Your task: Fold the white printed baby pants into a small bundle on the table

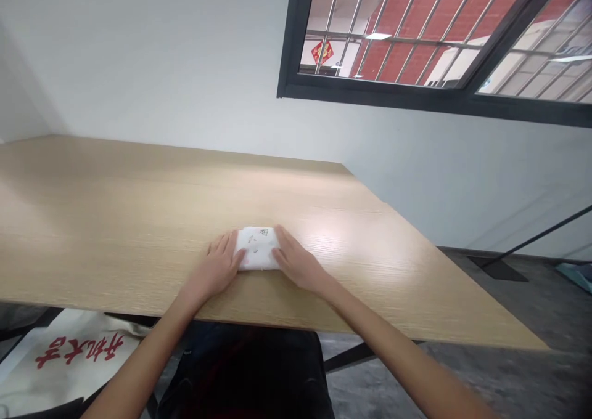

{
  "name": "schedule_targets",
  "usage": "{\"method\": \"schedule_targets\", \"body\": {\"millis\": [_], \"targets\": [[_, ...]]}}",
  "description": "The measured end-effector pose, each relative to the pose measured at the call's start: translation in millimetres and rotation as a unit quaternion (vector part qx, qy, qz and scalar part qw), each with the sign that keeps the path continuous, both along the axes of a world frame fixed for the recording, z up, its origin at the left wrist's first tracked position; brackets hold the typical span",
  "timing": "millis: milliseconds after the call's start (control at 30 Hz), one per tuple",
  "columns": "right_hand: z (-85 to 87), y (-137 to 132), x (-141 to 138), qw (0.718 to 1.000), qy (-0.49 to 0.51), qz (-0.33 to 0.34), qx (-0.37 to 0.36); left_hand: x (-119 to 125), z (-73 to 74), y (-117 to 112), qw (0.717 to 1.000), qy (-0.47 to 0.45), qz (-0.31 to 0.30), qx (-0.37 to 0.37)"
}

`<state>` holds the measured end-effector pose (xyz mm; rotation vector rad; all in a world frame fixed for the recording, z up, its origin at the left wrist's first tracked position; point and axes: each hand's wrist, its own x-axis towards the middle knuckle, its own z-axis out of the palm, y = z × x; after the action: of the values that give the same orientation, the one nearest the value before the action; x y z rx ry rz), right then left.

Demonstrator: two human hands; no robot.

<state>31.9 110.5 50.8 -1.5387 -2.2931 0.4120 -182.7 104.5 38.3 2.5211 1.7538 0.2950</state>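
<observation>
A small folded white cloth (257,248) with little printed drawings lies flat on the wooden table (139,222), near its front edge. My left hand (219,262) is at the cloth's left edge, its fingers along that side and its thumb on the near corner. On the opposite side, my right hand (296,260) holds the right edge, thumb resting on top and fingers reaching to the far corner. Both hands rest low against the tabletop, and the cloth's side edges are partly hidden under them.
Below the table's front edge on the left is a cream cloth bag (69,357) with red characters. A barred window (393,37) with a dark frame is in the wall beyond. Past the table's right edge, a black stand base (499,268) rests on the grey floor.
</observation>
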Motion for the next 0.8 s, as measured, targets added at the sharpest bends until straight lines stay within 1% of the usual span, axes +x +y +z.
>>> {"method": "schedule_targets", "body": {"millis": [33,67,100,133,167,200,233,267,300,333,367,400,433,500,533,600,667,733,767,800], "targets": [[1.0,-5,9,0.999,0.014,-0.028,-0.017,-10,-2.3,-8,1.000,-0.001,0.023,-0.018],[2.2,-13,17,0.997,0.030,-0.066,-0.017,-18,-1.6,-14,0.998,-0.009,0.043,-0.037],[3.3,-22,21,0.994,0.046,-0.102,-0.004,-24,2.2,-17,0.996,-0.029,0.060,-0.052],[4.1,-32,21,0.990,0.061,-0.125,0.019,-27,9.2,-16,0.994,-0.058,0.071,-0.061],[4.9,-41,18,0.988,0.072,-0.130,0.047,-26,18.7,-11,0.991,-0.092,0.072,-0.061],[5.4,-47,13,0.988,0.079,-0.116,0.072,-23,29.5,-2,0.989,-0.123,0.064,-0.054],[6.0,-50,6,0.990,0.074,-0.087,0.085,-17,40.5,11,0.988,-0.143,0.044,-0.048],[6.7,-48,-1,0.993,0.060,-0.058,0.086,-10,50.3,24,0.988,-0.149,0.018,-0.047],[7.7,-41,-7,0.996,0.042,-0.035,0.076,-3,57.9,37,0.988,-0.143,-0.007,-0.057],[9.0,-29,-11,0.998,0.029,-0.017,0.060,4,62.6,47,0.988,-0.132,-0.028,-0.076],[10.8,-15,-13,0.999,0.024,0.003,0.039,10,64.0,53,0.987,-0.120,-0.038,-0.096],[12.8,1,-12,0.999,0.028,0.024,0.018,14,62.3,54,0.987,-0.110,-0.039,-0.111],[15.1,17,-11,0.998,0.039,0.049,0.000,18,58.0,50,0.987,-0.104,-0.034,-0.118],[20.0,40,-5,0.993,0.064,0.098,-0.021,22,45.4,28,0.987,-0.113,-0.008,-0.113],[22.3,46,-3,0.991,0.065,0.115,-0.026,23,39.0,13,0.985,-0.131,0.009,-0.110],[26.9,44,0,0.992,0.043,0.120,-0.023,22,30.4,-16,0.975,-0.186,0.035,-0.117],[30.9,29,-2,0.997,0.024,0.072,-0.013,19,29.1,-33,0.960,-0.241,0.052,-0.130],[33.0,10,-7,0.999,0.031,0.013,-0.009,14,32.9,-34,0.954,-0.261,0.073,-0.128],[32.9,2,-11,0.999,0.037,0.004,-0.012,12,35.3,-28,0.957,-0.249,0.083,-0.121],[31.8,-3,-16,0.999,0.035,0.020,-0.020,11,37.1,-20,0.964,-0.225,0.090,-0.112]]}}
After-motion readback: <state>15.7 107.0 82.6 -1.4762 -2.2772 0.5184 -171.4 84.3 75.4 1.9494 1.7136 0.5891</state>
